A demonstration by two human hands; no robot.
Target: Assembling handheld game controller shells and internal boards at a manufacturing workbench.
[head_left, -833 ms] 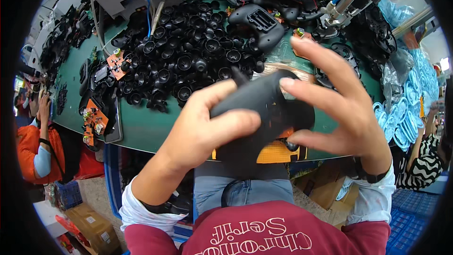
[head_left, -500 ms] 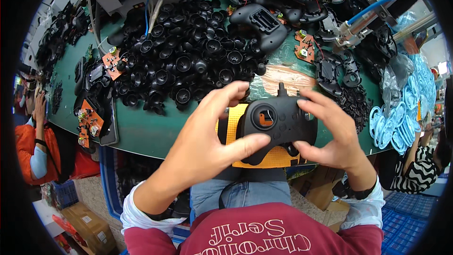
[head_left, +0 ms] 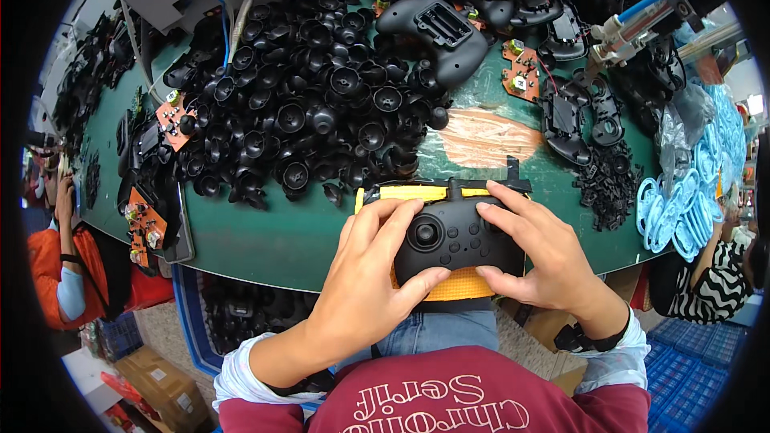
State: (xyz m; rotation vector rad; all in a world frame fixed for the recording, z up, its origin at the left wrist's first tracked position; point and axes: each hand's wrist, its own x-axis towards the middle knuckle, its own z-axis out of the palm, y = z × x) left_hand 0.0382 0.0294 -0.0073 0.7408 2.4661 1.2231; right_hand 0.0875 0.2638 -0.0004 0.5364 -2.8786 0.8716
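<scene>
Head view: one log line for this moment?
left hand: on gamepad | right hand: on gamepad | gamepad: over yellow pad, table edge

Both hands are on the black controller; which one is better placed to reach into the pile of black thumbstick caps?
Left, probably. The left hand grips the controller on the side below the pile of black caps. The right hand would have to cross over.

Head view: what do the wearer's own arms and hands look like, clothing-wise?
Both hands are bare: left hand, right hand. No gloves or rings show. White sleeves are pushed up on both forearms under a maroon top with white lettering. A dark wristband circles the right wrist.
</scene>
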